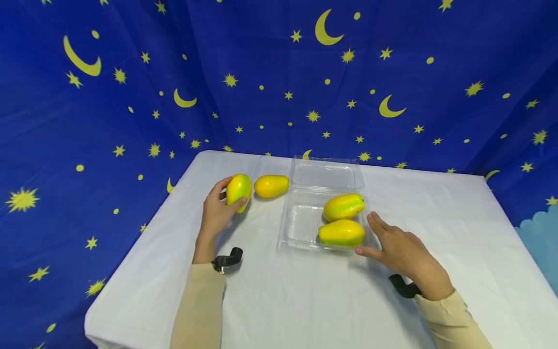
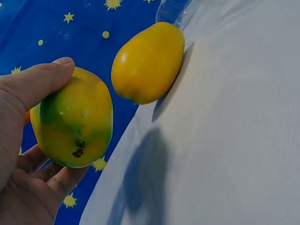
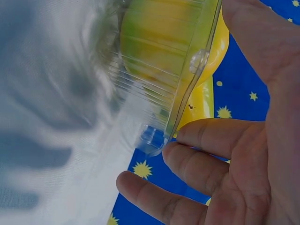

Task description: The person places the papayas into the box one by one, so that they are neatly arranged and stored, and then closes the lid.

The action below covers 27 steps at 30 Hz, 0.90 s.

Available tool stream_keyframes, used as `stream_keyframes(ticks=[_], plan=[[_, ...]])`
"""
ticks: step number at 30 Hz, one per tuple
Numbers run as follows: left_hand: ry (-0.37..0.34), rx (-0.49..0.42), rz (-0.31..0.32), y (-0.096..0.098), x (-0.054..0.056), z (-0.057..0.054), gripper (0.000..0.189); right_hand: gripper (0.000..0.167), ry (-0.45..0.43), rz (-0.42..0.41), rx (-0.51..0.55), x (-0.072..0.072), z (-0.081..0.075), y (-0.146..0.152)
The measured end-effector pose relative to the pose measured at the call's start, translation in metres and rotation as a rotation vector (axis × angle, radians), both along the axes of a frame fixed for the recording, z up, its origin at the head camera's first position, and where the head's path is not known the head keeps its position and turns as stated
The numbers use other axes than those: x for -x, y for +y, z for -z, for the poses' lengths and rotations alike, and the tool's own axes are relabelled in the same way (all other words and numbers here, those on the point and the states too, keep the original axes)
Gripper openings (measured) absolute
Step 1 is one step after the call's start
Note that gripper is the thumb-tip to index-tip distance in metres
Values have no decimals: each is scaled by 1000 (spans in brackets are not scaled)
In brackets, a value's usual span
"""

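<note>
My left hand grips a yellow-green papaya between thumb and fingers; in the left wrist view the papaya shows its dark end and hangs over its shadow. Just right of it, a yellower papaya lies on the cloth. Two more, an upper papaya and a lower papaya, lie side by side in the right part of a clear plastic clamshell box. Beside the box's right edge is my right hand, fingers extended; in the right wrist view its fingertips are at the rim.
The box's clear lid lies folded back toward the far table edge. A white cloth covers the table. Behind and to the left hangs a blue curtain with yellow moons and stars.
</note>
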<state>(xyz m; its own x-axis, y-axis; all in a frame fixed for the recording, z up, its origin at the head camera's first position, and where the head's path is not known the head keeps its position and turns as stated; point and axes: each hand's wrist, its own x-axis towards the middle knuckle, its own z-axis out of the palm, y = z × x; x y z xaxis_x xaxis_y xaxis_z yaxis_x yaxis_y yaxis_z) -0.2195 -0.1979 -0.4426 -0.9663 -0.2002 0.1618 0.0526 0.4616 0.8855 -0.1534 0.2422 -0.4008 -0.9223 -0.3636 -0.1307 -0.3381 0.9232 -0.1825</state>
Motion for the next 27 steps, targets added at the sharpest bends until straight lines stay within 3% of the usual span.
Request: stream_keyframes(ticks=[7, 15, 27], plan=[[30, -1, 24, 6, 1, -4, 74, 102, 2, -8, 16, -1, 1, 0], [53, 22, 49, 11, 10, -8, 72, 99, 23, -10, 12, 2, 0, 1], [87, 14, 142, 30, 15, -18, 71, 97, 16, -11, 8, 1, 1, 2]])
